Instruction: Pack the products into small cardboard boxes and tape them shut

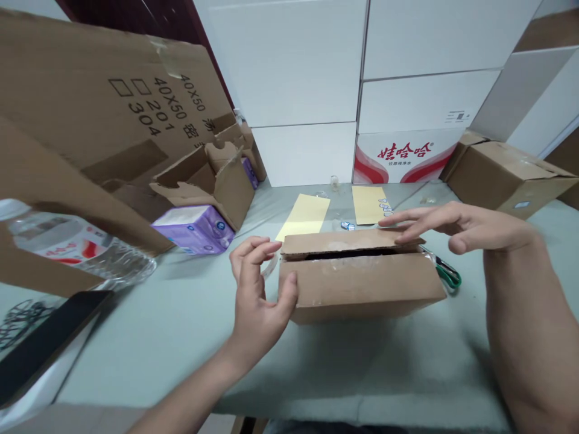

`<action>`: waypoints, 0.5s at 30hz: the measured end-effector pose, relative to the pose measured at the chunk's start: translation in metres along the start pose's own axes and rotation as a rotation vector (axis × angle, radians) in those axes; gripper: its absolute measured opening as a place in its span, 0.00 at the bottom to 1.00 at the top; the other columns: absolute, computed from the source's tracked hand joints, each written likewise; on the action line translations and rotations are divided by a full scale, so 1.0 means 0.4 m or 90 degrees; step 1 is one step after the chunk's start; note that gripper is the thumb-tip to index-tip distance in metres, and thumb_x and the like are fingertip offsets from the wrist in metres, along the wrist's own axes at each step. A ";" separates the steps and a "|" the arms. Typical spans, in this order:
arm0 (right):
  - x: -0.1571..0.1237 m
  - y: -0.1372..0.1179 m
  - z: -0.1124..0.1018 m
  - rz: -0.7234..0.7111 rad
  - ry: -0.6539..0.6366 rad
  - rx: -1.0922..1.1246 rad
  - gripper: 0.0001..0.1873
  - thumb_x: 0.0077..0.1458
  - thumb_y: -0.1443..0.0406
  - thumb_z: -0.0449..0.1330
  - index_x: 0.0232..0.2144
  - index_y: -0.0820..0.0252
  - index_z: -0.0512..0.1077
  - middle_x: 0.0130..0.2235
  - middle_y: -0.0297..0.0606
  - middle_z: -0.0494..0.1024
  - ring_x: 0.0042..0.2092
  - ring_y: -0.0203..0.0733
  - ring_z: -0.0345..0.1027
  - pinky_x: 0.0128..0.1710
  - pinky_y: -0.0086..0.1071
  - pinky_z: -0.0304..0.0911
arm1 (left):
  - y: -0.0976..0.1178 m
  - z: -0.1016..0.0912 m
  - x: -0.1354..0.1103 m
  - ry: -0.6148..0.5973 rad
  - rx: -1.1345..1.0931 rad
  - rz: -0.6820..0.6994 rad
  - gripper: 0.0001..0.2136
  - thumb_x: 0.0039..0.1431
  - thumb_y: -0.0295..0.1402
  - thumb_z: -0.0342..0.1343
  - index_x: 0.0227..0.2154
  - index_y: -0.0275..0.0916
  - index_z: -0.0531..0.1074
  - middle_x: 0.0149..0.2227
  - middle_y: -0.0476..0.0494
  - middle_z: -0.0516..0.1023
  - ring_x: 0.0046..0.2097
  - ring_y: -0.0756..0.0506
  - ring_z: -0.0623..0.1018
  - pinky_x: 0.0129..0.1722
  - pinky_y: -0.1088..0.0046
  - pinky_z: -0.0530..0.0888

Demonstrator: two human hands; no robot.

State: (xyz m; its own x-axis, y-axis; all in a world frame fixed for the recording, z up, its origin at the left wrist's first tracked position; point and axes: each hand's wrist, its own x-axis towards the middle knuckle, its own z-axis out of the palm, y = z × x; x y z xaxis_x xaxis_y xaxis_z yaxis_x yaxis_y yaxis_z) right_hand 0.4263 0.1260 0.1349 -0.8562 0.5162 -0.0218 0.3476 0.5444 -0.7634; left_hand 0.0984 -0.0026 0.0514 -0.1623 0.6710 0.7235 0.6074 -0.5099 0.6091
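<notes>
A closed-looking brown cardboard box sits on the pale green table, its top flap lifted slightly over a dark slit. My right hand reaches over from the right, fingertips resting on that flap. My left hand is curled at the box's left end, with the thumb against the corner. A strip of clear tape hangs by its fingers, and I cannot tell whether they touch it. Green-handled scissors lie partly hidden behind the box's right side.
Two yellow paper sheets and small scraps lie behind the box. On the left are an open carton, a purple package, a water bottle and a large cardboard sheet. White cartons form the back wall.
</notes>
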 end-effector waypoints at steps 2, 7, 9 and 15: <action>0.001 -0.015 0.008 0.052 -0.004 -0.045 0.22 0.49 0.47 0.67 0.46 0.41 0.80 0.65 0.33 0.68 0.68 0.57 0.54 0.66 0.48 0.52 | -0.008 0.002 -0.002 -0.077 0.035 -0.048 0.12 0.60 0.34 0.55 0.47 0.45 0.72 0.57 0.38 0.63 0.63 0.38 0.64 0.61 0.53 0.65; 0.004 -0.056 0.040 0.134 0.016 -0.144 0.23 0.48 0.47 0.66 0.46 0.41 0.81 0.66 0.32 0.64 0.67 0.62 0.54 0.63 0.53 0.57 | -0.089 -0.031 0.033 -0.182 -0.063 -0.171 0.17 0.66 0.37 0.41 0.49 0.43 0.73 0.63 0.38 0.64 0.66 0.36 0.64 0.60 0.53 0.68; 0.002 -0.065 0.045 0.157 0.031 -0.165 0.23 0.47 0.45 0.66 0.45 0.40 0.81 0.66 0.32 0.64 0.66 0.64 0.57 0.62 0.54 0.60 | -0.146 -0.063 0.052 -0.162 -0.003 -0.170 0.21 0.63 0.31 0.38 0.57 0.42 0.65 0.62 0.37 0.67 0.64 0.38 0.67 0.60 0.53 0.69; 0.000 -0.055 0.039 0.133 0.028 -0.172 0.21 0.48 0.47 0.66 0.45 0.41 0.81 0.65 0.35 0.66 0.64 0.64 0.61 0.60 0.52 0.63 | -0.281 -0.155 -0.006 -0.280 0.225 -0.157 0.23 0.43 0.22 0.49 0.44 0.38 0.74 0.54 0.32 0.74 0.64 0.28 0.63 0.63 0.34 0.55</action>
State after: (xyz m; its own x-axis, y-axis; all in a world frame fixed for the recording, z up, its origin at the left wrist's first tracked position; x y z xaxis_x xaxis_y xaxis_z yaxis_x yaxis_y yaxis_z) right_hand 0.4126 0.1037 0.1417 -0.7407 0.6596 -0.1278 0.6077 0.5766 -0.5461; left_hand -0.0175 0.0196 0.0013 -0.0399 0.9441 0.3273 0.8265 -0.1529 0.5417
